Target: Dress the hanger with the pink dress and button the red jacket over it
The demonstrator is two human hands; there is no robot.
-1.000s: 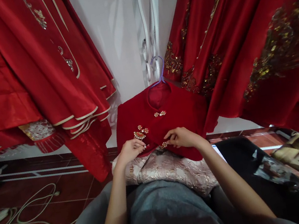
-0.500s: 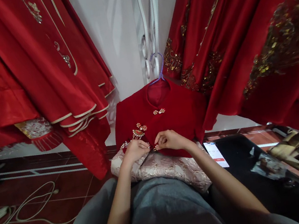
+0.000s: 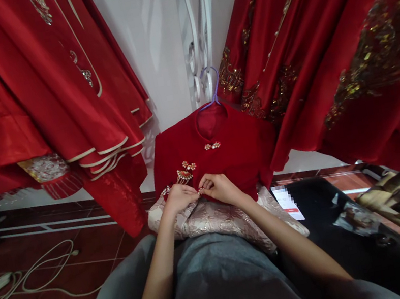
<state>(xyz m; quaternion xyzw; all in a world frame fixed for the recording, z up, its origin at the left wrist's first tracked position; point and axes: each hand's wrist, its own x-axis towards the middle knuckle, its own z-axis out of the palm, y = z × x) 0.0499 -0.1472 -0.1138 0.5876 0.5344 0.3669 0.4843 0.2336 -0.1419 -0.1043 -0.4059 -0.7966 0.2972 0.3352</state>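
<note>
A dark red velvet jacket (image 3: 239,150) on a purple hanger (image 3: 211,88) lies across my lap, over a pale embroidered fabric (image 3: 220,218). A jewelled frog button (image 3: 212,146) sits near its collar and a fan-shaped ornament (image 3: 184,173) lies lower left. My left hand (image 3: 178,198) and my right hand (image 3: 221,188) meet at the jacket's front edge, both pinched on a small jewelled clasp (image 3: 201,189) between the fingertips.
Red embroidered gowns hang at the left (image 3: 39,95) and right (image 3: 323,55). A white wall and white metal scrollwork (image 3: 196,42) stand behind. A phone (image 3: 287,202) lies on a dark surface at right. A power strip and white cable (image 3: 26,283) trail over the red tile floor.
The jacket has slid to the left and my two hands have drawn closer together at its front edge. The phone at right has come into view.
</note>
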